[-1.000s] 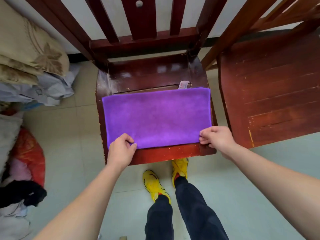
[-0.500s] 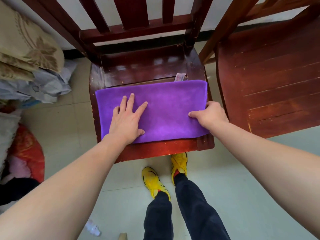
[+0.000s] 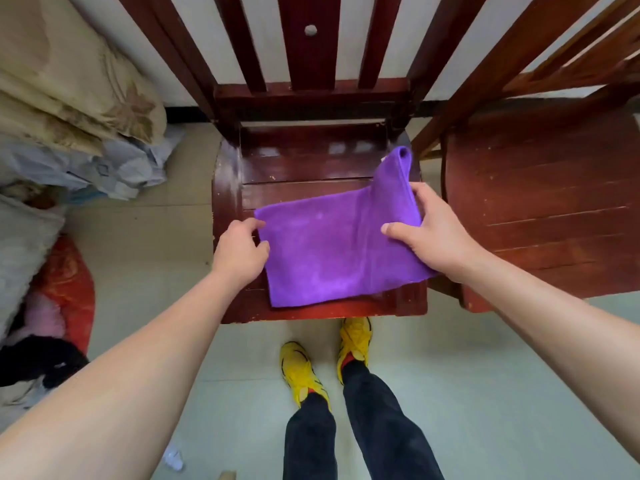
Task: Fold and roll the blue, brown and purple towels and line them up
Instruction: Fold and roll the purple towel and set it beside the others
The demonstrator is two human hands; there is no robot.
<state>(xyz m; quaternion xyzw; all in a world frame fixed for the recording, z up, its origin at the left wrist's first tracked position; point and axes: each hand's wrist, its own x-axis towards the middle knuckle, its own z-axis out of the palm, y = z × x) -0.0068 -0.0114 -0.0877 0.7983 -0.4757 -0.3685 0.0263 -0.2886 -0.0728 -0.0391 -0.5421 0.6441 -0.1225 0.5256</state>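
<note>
A purple towel (image 3: 329,247) lies folded on the seat of a dark red wooden chair (image 3: 311,161). My right hand (image 3: 433,233) grips the towel's right end and lifts it, so that its far right corner stands up off the seat. My left hand (image 3: 239,252) pinches the towel's left edge against the seat. No blue or brown towel shows in the view.
A second red wooden chair (image 3: 547,209) stands close on the right. Piled bedding and clothes (image 3: 69,116) fill the left side of the floor, with a red cloth (image 3: 65,285) below them. My feet in yellow shoes (image 3: 325,362) stand before the chair.
The towel lay flat and wide with my left palm pressed on it. Now my right hand has raised the right end, and my left hand has slid to the left edge.
</note>
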